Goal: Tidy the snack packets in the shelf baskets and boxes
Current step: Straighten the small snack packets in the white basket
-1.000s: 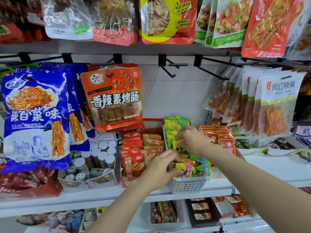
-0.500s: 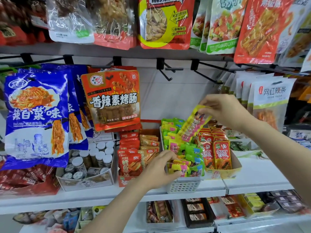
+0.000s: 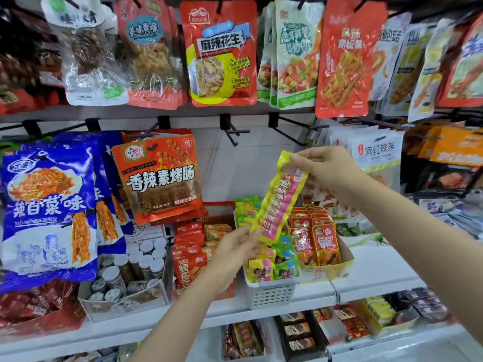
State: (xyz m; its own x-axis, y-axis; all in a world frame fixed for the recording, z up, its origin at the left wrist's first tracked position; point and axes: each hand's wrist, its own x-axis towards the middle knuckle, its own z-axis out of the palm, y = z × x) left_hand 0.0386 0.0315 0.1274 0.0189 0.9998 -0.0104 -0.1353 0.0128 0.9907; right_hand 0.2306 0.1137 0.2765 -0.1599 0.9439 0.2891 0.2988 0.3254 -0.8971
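One long yellow-and-pink packet (image 3: 281, 198) is held up tilted above the white basket (image 3: 271, 292) — the right hand (image 3: 330, 171) pinches its top corner, the left hand (image 3: 235, 253) grips its bottom end between thumb and fingers. The basket is crammed to its rim with small green and yellow packets (image 3: 271, 267), too many to count. Two boxes hem it in — a red box (image 3: 194, 257) touching on the left, a yellow box (image 3: 322, 246) of red sachets on the right. Two bare hooks (image 3: 234, 131) jut from the open wall behind
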